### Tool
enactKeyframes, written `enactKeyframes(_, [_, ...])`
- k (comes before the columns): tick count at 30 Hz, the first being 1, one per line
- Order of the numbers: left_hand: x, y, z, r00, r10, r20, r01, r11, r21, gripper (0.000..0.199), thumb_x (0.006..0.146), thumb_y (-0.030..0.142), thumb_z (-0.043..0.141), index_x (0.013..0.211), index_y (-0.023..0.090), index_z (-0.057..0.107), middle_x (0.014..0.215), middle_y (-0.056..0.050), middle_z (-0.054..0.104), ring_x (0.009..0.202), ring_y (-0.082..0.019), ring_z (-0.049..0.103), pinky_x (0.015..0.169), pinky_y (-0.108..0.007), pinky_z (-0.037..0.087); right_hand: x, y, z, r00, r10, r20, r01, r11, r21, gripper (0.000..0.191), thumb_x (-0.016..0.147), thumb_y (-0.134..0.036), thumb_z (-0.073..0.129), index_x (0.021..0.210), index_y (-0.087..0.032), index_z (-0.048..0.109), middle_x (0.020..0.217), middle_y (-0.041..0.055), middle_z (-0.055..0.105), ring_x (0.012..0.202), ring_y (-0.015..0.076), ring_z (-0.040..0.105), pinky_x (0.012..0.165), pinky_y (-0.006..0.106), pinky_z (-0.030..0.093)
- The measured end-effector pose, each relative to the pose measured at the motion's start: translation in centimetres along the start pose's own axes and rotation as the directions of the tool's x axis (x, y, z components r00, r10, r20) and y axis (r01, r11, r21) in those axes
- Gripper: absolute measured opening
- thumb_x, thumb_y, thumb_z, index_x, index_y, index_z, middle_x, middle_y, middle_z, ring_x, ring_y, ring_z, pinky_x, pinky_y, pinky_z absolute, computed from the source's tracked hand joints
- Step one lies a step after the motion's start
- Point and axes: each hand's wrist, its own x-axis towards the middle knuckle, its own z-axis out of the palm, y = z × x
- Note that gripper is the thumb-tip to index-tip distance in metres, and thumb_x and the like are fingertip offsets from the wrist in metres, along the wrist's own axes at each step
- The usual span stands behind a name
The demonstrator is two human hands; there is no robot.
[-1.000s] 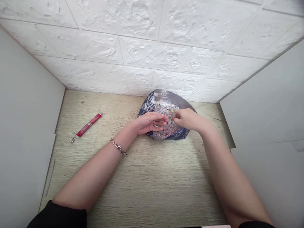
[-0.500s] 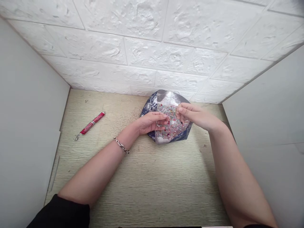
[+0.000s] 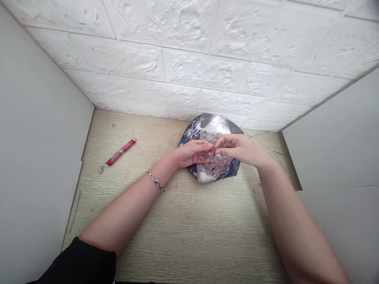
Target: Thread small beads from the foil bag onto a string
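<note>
Many small coloured beads (image 3: 214, 169), pink, white and red, lie on an opened-out bag (image 3: 219, 123) with a silvery inside and a dark blue outside. Above the beads, my left hand (image 3: 192, 154) has its thumb and forefinger pinched, the other fingers loosely curled. What it pinches is too small to name. Coming from the right, my right hand (image 3: 237, 149) is pinched too, its fingertips meeting those of the left. Anything between its fingers is hidden or too tiny to make out.
A slim red tube-shaped packet (image 3: 121, 152) with silvery ends lies on the wooden table (image 3: 177, 228) at the left. Behind stands a white brick-patterned wall (image 3: 186, 67). Pale panels (image 3: 38, 138) close in the left and right sides.
My right hand has moved left and slightly down, and its fingertips have come to those of my left hand. My left hand stays pinched above the beads. The view has shifted slightly.
</note>
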Motion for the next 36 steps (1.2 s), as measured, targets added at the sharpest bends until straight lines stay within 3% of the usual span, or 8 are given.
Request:
enactKeyframes(9, [-0.05,-0.11,0.16,1.0,0.02,-0.014,-0.02,1.0,-0.013,0.006,0.07,0.017,0.06,0.073,0.013,0.059,0.065,0.001,0.06,0.06,-0.004,0.055,0.063,-0.021,0.048,0.26,0.61,0.14,0.997,-0.026,-0.072,0.025,1.0,-0.008,0.015,0.068,-0.027,0.06,0.078,-0.016,0.059,0.072,0.0009,0.061,0.067,0.012,0.055,0.059,0.025,0.042])
enactKeyframes(17, [0.27,-0.6,0.46,0.99,0.131,-0.053,-0.136,0.985,-0.104,0.007,0.071,0.016,0.059,0.076,0.011,0.061,0.069,0.0,0.06,0.058,-0.003,0.052,0.062,-0.02,0.048,0.45,0.85,0.27,0.97,-0.095,-0.225,0.064,0.988,-0.143,0.014,0.07,-0.024,0.057,0.08,-0.021,0.066,0.078,0.0007,0.066,0.073,0.0148,0.059,0.068,0.028,0.046])
enactKeyframes(36, [0.29,-0.6,0.75,0.985,0.147,-0.091,-0.157,0.981,-0.114,0.006,0.073,0.015,0.057,0.073,0.011,0.06,0.068,0.0,0.058,0.056,-0.002,0.049,0.061,-0.02,0.047,0.49,1.01,0.63,0.942,-0.159,-0.297,0.081,0.963,-0.258,0.015,0.072,-0.022,0.059,0.083,-0.026,0.068,0.083,-0.0021,0.068,0.079,0.0168,0.063,0.071,0.029,0.051])
